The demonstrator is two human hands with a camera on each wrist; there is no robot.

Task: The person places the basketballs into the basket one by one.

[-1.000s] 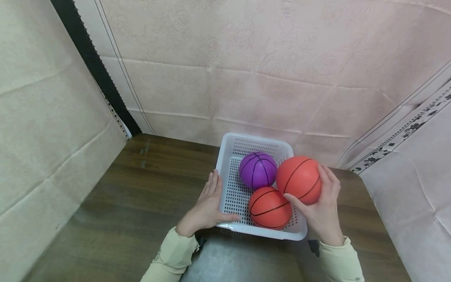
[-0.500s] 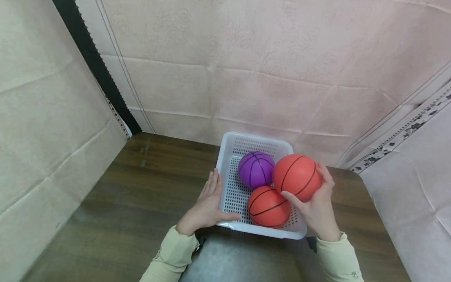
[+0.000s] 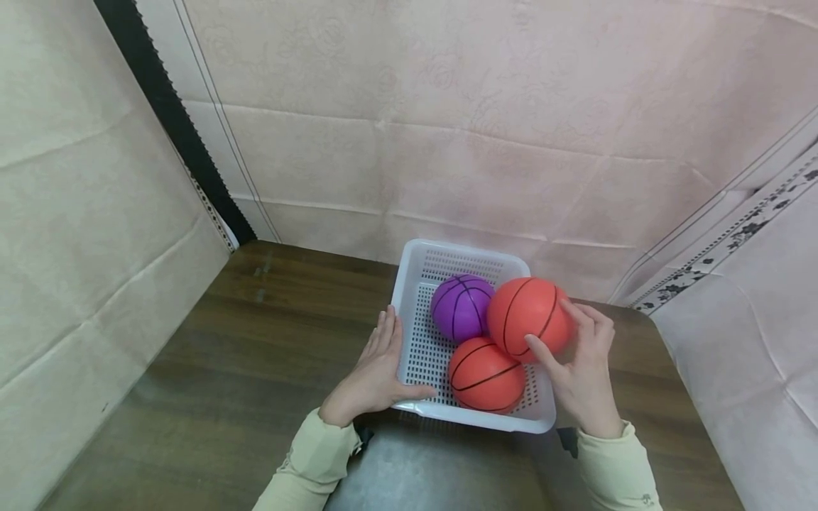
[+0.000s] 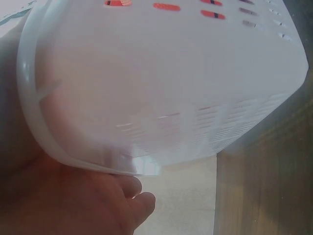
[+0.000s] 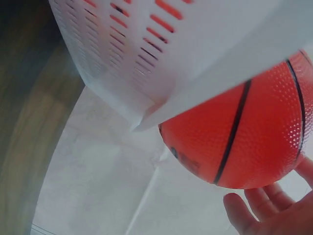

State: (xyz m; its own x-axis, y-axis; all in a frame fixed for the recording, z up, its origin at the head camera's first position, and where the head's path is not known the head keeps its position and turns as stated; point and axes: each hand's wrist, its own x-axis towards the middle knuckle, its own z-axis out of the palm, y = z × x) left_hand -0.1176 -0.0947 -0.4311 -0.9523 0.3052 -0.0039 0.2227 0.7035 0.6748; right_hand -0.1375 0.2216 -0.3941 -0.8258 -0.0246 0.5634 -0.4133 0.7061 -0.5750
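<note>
In the head view a white plastic basket [image 3: 415, 355] stands on the wooden table. Inside are a purple toy basketball [image 3: 461, 309] and an orange-red toy basketball [image 3: 486, 376]. Another orange-red toy basketball [image 3: 530, 318] sits higher, beside the purple one and overlapping the basket's right rim. My left hand [image 3: 373, 372] rests along the basket's left side, fingers straight, thumb over the near rim. My right hand [image 3: 584, 369] touches the upper ball from the right with loosely spread fingertips and thumb. In the right wrist view, fingers [image 5: 261, 205] meet that ball [image 5: 244, 132] outside the basket wall [image 5: 137, 54].
The brown tabletop [image 3: 255, 369] stretches left of the basket. Pale patterned cloth [image 3: 447, 142] hangs close behind it, with more cloth at both sides. A grey shiny patch [image 3: 434, 468] lies in front of the basket.
The upper orange-red ball has shifted left, further over the basket. My right hand's thumb has slid across it to the right and the grasp has loosened. My left hand has stayed put.
</note>
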